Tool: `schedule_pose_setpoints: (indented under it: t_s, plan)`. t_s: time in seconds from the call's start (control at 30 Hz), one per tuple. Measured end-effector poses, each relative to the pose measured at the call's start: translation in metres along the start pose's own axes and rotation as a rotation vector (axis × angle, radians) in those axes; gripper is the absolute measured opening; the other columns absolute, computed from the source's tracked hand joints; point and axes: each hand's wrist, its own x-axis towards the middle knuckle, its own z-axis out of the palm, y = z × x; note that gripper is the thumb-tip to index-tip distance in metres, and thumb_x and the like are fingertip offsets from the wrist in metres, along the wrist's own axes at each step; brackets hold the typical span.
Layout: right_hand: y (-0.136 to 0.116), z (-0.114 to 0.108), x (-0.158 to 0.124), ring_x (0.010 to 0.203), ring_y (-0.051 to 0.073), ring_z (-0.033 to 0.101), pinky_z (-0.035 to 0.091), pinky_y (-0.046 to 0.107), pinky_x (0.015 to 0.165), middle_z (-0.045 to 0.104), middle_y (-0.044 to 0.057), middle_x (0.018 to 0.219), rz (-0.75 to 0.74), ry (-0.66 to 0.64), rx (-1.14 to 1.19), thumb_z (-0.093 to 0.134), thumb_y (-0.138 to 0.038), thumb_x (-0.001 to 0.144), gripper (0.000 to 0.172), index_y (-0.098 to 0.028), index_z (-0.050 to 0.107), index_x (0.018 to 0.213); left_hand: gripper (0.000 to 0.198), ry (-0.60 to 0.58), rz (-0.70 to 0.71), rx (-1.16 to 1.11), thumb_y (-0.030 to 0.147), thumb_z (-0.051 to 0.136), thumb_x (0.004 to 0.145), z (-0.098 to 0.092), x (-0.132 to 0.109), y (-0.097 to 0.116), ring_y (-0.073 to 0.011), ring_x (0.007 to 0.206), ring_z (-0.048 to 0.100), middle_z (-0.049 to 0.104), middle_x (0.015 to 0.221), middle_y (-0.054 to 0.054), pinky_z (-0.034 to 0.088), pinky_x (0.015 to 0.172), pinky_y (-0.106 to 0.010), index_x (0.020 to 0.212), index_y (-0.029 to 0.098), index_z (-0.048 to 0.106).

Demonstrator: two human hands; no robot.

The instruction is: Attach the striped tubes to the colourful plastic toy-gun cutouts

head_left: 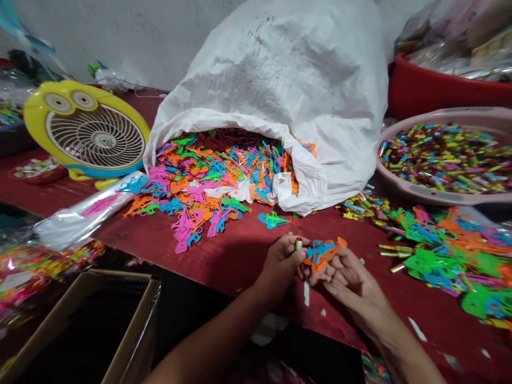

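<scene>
Two bare hands work over the near edge of the table, with two small things between them. The left hand [280, 266] pinches one yellow-green tube [298, 244] with a red tip between thumb and fingers. The right hand [352, 282] lies open, palm up with its fingers spread, and one flat orange-and-blue plastic toy piece [322, 253] rests on it, right against the left hand. Far to the left of the hands stands one yellow cartoon-faced fan [90, 128] with two goggle eyes, and nearer them lies one clear plastic bag [88, 210] with pink and blue pieces inside. Straight ahead, one white woven sack [272, 80] lies open-mouthed, with hundreds of orange, pink, blue and green plastic pieces [208, 181] fanning out towards the hands. To their right is a second heap of green, blue and orange pieces [452, 256], with three loose tubes [395, 255] at its edge. Down to the left, one open cardboard box [88, 325] is too dark inside to read. Beyond the right hand, a pink basin [440, 160] brims with multicoloured tubes, and behind it a red tub [440, 90] holds clear-wrapped goods. Everything sits on a dark red tabletop [224, 256], scattered with white scraps, before a pale wall [120, 37].
</scene>
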Motion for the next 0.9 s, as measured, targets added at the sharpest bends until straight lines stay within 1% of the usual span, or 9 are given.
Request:
schedule_pose_setpoints:
  t_s: [0.1,0.2,0.27,0.33,0.43,0.5,0.57,0.7,0.9]
  plan:
    - [-0.006,-0.001,0.0,0.107,0.023,0.064,0.052,0.036,0.091,0.062,0.008,0.126,-0.034,-0.017,-0.102,0.073,-0.036,0.082,0.054,-0.031,0.053,0.131,0.033,-0.029,-0.025,-0.049,0.034,0.075,0.072,0.0,-0.001,0.004,-0.0081,0.051,0.052,0.058,0.062,0.003,0.039,0.052,-0.02,0.095,0.013,0.062]
    - [-0.006,-0.003,0.004,0.1,0.023,0.064,0.051,0.034,0.087,0.066,0.007,0.111,-0.186,0.038,-0.355,0.074,-0.035,0.08,0.032,-0.027,0.067,0.111,0.03,-0.018,-0.016,-0.055,0.032,0.077,0.07,0.002,-0.003,0.005,-0.0069,0.057,0.051,0.057,0.067,0.003,0.041,0.057,-0.019,0.089,0.013,0.065]
    - [-0.007,-0.006,0.006,0.094,0.023,0.062,0.051,0.033,0.083,0.065,0.007,0.1,-0.305,0.08,-0.506,0.076,-0.037,0.078,0.019,-0.026,0.072,0.094,0.03,-0.011,-0.009,-0.03,0.033,0.076,0.072,0.002,-0.003,0.004,-0.0075,0.058,0.052,0.059,0.069,0.002,0.041,0.057,-0.019,0.092,0.013,0.065]
    - [-0.009,-0.01,0.006,0.096,0.023,0.061,0.05,0.033,0.083,0.063,0.007,0.101,-0.368,0.152,-0.578,0.075,-0.038,0.079,0.014,-0.026,0.072,0.085,0.03,0.01,0.014,0.008,0.034,0.073,0.074,0.003,-0.002,0.001,-0.0082,0.057,0.053,0.062,0.073,0.001,0.041,0.054,-0.02,0.094,0.014,0.064]
    - [-0.012,-0.014,0.004,0.094,0.023,0.062,0.051,0.034,0.081,0.065,0.007,0.103,-0.283,0.306,-0.532,0.069,-0.043,0.084,0.019,-0.025,0.07,0.089,0.027,0.079,0.06,0.085,0.034,0.071,0.075,0.003,-0.001,-0.005,-0.0096,0.056,0.056,0.064,0.073,0.0,0.043,0.054,-0.021,0.094,0.015,0.064]
    - [-0.013,-0.013,0.001,0.083,0.022,0.064,0.052,0.032,0.071,0.068,0.007,0.093,-0.152,0.343,-0.467,0.067,-0.046,0.085,0.026,-0.023,0.068,0.096,0.023,0.112,0.101,0.122,0.031,0.07,0.076,0.004,0.0,-0.008,-0.0114,0.061,0.059,0.064,0.071,0.0,0.046,0.06,-0.022,0.093,0.016,0.066]
    - [-0.011,-0.009,-0.001,0.07,0.02,0.063,0.05,0.029,0.06,0.068,0.006,0.081,-0.085,0.338,-0.419,0.069,-0.048,0.083,0.03,-0.021,0.066,0.098,0.02,0.114,0.146,0.152,0.028,0.069,0.077,0.004,0.0,-0.011,-0.0128,0.067,0.061,0.066,0.073,-0.001,0.047,0.067,-0.024,0.094,0.017,0.069]
    - [-0.006,0.004,-0.002,0.058,0.016,0.059,0.046,0.026,0.053,0.065,0.002,0.068,-0.115,0.342,-0.45,0.066,-0.048,0.086,0.029,-0.021,0.064,0.095,0.018,0.11,0.194,0.213,0.025,0.067,0.078,0.003,-0.002,-0.012,-0.0138,0.071,0.06,0.067,0.077,-0.001,0.047,0.07,-0.025,0.093,0.017,0.071]
    - [-0.008,0.009,0.001,0.056,0.015,0.055,0.042,0.025,0.052,0.06,0.0,0.063,-0.169,0.257,-0.596,0.054,-0.048,0.094,0.027,-0.023,0.059,0.085,0.018,0.108,0.197,0.247,0.022,0.064,0.079,0.004,-0.004,-0.01,-0.0137,0.07,0.058,0.067,0.077,-0.001,0.046,0.068,-0.024,0.095,0.017,0.072]
